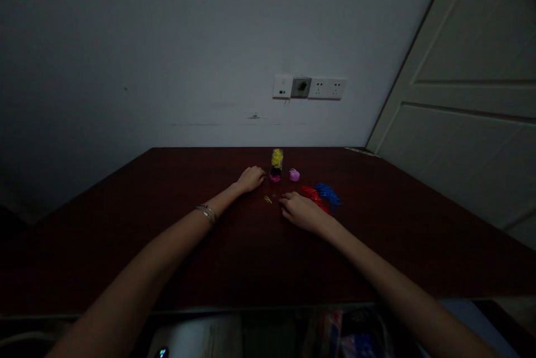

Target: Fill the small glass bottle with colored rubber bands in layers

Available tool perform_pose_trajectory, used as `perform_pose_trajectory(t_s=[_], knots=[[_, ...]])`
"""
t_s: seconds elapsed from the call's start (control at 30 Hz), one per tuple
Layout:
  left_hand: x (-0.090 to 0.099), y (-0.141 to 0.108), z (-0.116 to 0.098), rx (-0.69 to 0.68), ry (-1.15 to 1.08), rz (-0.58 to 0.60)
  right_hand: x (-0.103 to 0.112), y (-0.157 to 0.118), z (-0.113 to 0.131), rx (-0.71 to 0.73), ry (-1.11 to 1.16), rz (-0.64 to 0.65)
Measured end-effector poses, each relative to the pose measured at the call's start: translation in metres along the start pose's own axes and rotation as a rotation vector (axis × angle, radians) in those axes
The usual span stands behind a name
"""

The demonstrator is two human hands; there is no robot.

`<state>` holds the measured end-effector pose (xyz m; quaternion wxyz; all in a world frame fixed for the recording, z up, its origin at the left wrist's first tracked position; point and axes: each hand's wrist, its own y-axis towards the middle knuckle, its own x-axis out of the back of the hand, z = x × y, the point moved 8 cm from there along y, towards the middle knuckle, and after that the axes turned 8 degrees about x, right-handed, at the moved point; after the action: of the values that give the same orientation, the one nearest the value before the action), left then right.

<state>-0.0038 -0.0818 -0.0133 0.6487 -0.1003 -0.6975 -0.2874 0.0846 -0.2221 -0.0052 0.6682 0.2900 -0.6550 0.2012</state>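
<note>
My left hand (251, 179) lies on the dark red table, its fingers stretched toward a small clear jar (277, 163) but apart from it. Yellow, black and pink contents show in the jar. Right of the jar sits a purple lid-like piece (294, 175). My right hand (303, 210) rests palm down nearer to me, fingers extended and slightly bent, with nothing visible in them. A small yellow clip-like piece (268, 199) lies between the two hands. Beside my right hand are a bundle of thin red pieces (313, 195) and a blue bundle (329, 194); the hand partly hides the red one.
The table (201, 280) meets a pale wall with a row of sockets (326, 89). A white panelled door (464, 95) stands at the right. Under the front edge, an open space holds a silver flat object (201, 335) and several dim items.
</note>
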Motion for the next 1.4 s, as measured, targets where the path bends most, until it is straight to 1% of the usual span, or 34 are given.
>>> perform_pose_trajectory(t_s=[0.17, 0.3, 0.37, 0.47, 0.53, 0.63, 0.73, 0.83, 0.97, 1.13, 1.2, 1.3, 1.4], knots=[[0.006, -0.004, -0.004, -0.029, 0.068, -0.029, 0.006, -0.004, -0.002, 0.031, 0.037, 0.066], [0.022, -0.013, -0.012, -0.063, 0.047, -0.069, 0.008, -0.008, -0.008, 0.044, 0.118, 0.044], [0.031, -0.019, -0.02, -0.104, -0.009, -0.058, 0.007, -0.009, -0.012, 0.051, 0.16, 0.028], [0.039, -0.032, -0.037, -0.21, -0.098, 0.02, 0.009, -0.011, -0.014, 0.055, 0.227, -0.006], [0.04, -0.04, -0.048, -0.27, -0.132, 0.089, 0.011, -0.013, -0.015, 0.056, 0.265, -0.024], [0.035, -0.051, -0.059, -0.331, -0.138, 0.168, 0.012, -0.015, -0.016, 0.066, 0.3, -0.027], [0.032, -0.058, -0.064, -0.372, -0.121, 0.173, 0.007, -0.015, -0.019, 0.081, 0.318, -0.017], [0.034, -0.066, -0.068, -0.43, -0.095, 0.155, 0.004, -0.014, -0.02, 0.1, 0.328, -0.027], [0.038, -0.08, -0.078, -0.534, -0.006, 0.204, 0.003, -0.012, -0.02, 0.104, 0.339, -0.052], [0.041, -0.089, -0.081, -0.526, 0.026, 0.27, -0.001, -0.006, -0.023, 0.085, 0.385, -0.065], [0.04, -0.089, -0.081, -0.527, 0.036, 0.261, -0.003, -0.006, -0.025, 0.076, 0.409, -0.079], [0.038, -0.088, -0.082, -0.555, 0.076, 0.221, -0.004, -0.007, -0.025, 0.075, 0.422, -0.131], [0.036, -0.085, -0.082, -0.552, 0.084, 0.205, -0.005, -0.009, -0.024, 0.075, 0.419, -0.173]])
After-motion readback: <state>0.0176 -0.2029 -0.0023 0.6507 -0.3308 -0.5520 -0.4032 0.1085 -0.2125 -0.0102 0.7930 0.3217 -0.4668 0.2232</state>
